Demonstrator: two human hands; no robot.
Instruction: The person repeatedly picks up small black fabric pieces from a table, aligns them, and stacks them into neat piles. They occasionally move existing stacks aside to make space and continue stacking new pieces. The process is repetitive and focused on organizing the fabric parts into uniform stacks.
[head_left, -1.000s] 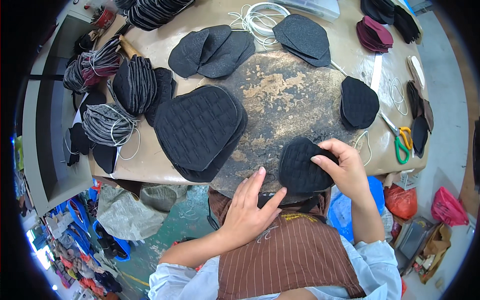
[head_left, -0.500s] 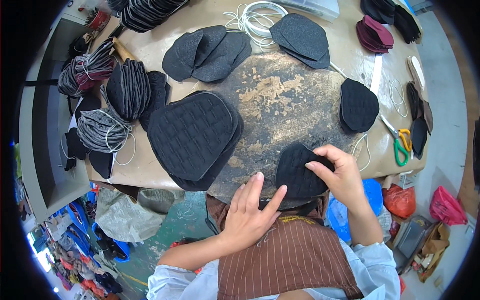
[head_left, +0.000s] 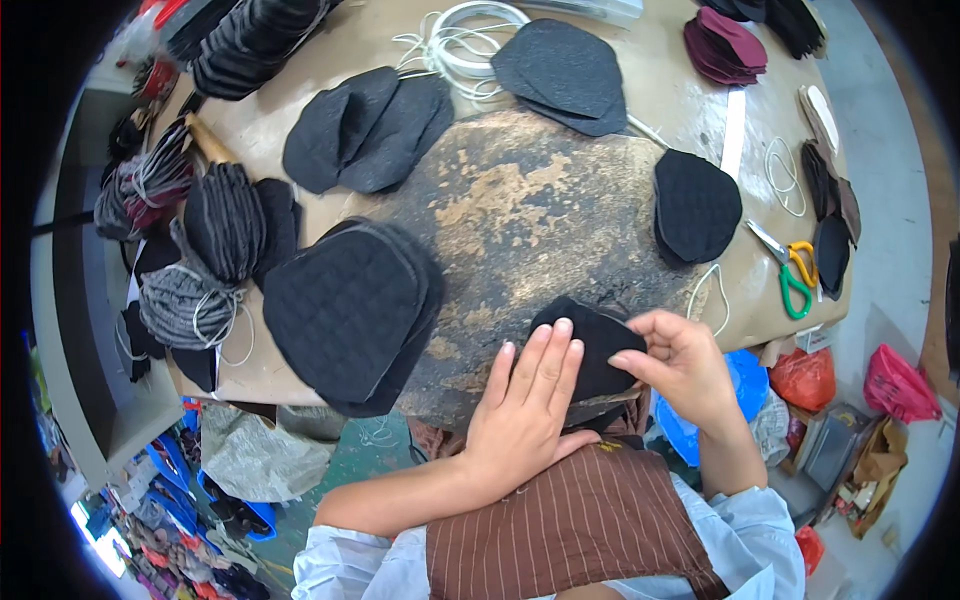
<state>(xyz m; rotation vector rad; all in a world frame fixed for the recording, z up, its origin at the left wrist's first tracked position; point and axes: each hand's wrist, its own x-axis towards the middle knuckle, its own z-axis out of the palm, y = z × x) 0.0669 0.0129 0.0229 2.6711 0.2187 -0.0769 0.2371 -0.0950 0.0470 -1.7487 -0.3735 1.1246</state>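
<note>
A rounded black fabric piece (head_left: 604, 358) lies at the near edge of a worn, dark-stained board (head_left: 520, 225). My left hand (head_left: 528, 412) rests on its left part with the fingers stretched out flat. At the right edge of the same piece, my right hand (head_left: 685, 368) pinches the cloth between thumb and forefinger. To the left sits a stack of larger black quilted pieces (head_left: 340, 310). A smaller stack of black quilted pieces (head_left: 697, 208) stands at the board's right. Beyond the board lie plain black pieces in two piles (head_left: 370, 130), (head_left: 560, 75).
Scissors with green and orange handles (head_left: 793, 270) lie at the right. Tied bundles of grey cut pieces (head_left: 187, 305) crowd the left. A white cord coil (head_left: 470, 45) and maroon pieces (head_left: 725, 48) are at the back. A blue bag (head_left: 738, 385) hangs below the table edge.
My left hand has moved right from the board's edge onto the black piece. My right hand still pinches its right edge. The piece's visible surface now looks smoother, and the view has shifted slightly.
</note>
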